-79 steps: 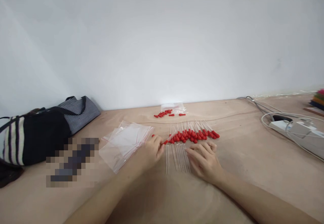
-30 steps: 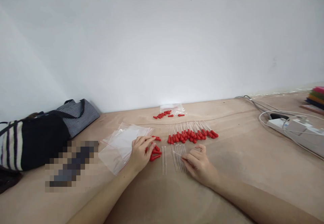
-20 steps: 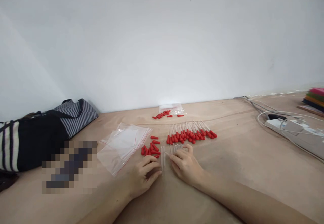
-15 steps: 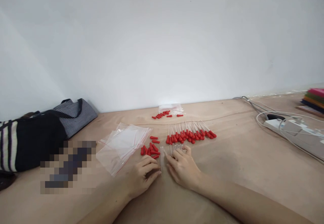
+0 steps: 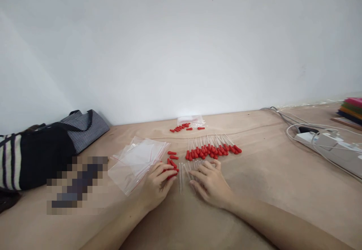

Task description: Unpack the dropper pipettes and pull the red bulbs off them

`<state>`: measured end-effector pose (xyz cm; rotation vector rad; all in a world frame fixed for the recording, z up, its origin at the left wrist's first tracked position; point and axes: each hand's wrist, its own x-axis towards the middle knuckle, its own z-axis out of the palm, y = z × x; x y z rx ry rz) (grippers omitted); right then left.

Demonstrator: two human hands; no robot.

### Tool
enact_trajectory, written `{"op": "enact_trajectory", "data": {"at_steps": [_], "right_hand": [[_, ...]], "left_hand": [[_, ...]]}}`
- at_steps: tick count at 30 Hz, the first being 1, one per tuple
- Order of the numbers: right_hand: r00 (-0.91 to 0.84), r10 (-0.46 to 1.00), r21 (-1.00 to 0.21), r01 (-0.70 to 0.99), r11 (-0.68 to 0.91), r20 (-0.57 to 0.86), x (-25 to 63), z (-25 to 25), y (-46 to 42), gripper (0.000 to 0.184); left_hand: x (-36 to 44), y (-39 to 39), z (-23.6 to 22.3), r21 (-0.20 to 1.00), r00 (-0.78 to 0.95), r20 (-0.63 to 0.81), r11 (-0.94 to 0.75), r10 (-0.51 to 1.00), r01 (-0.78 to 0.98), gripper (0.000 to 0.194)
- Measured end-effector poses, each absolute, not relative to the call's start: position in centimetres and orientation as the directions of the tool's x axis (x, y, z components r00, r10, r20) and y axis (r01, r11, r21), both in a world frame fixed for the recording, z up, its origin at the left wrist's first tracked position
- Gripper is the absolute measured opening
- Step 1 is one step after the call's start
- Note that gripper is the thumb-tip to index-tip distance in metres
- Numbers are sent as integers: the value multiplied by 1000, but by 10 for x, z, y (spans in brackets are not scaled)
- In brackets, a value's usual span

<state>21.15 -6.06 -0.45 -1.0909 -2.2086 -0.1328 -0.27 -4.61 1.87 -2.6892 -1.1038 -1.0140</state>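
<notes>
My left hand [image 5: 157, 184] rests on the table with thumb and fingers apart, its fingertips over a small pile of red rubber dropper bulbs [image 5: 173, 163]. Part of that pile is hidden under the fingers. My right hand [image 5: 213, 184] lies palm down with spread fingers over a row of clear, thin dropper tubes [image 5: 186, 171], covering much of it. Between the hands, a couple of clear tubes [image 5: 181, 178] lie side by side. Beyond my right hand is a row of assembled droppers [image 5: 209, 150], red bulbs toward me and tubes pointing to the wall.
Clear zip bags [image 5: 141, 157] lie left of the bulbs. Near the wall are more red bulbs [image 5: 181, 128] beside a small bag [image 5: 190, 120]. A black and striped bag [image 5: 48, 155] sits at left. A power strip [image 5: 325, 144] with cables lies at right.
My right hand, which held a tube one second ago, went left, then drew back right with its fingers spreading. My left hand dropped nearer me, then moved forward over the red bulbs.
</notes>
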Motion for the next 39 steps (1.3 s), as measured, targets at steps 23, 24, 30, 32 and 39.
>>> {"op": "enact_trajectory", "data": {"at_steps": [23,24,30,32,39], "right_hand": [[-276,651,-292,724,625,707,272,-13,-56,19],[-278,630,-269,728,631,726,273,-13,-56,18],[-284,379,-13,786,619,881,261,-13,-68,29],[-303,284,71,788,612,910,254,-12,-74,30],[-456,499,-124,635,763,737,262,0,-74,38]], "left_hand": [[39,15,34,257,127,297,-208,946,944,13],[34,8,37,269,139,327,-233,935,935,11],[21,-53,32,324,478,486,-658,732,680,7],[27,-68,24,286,520,516,-710,680,644,10],[35,-72,6,239,494,596,-727,633,644,13]]}}
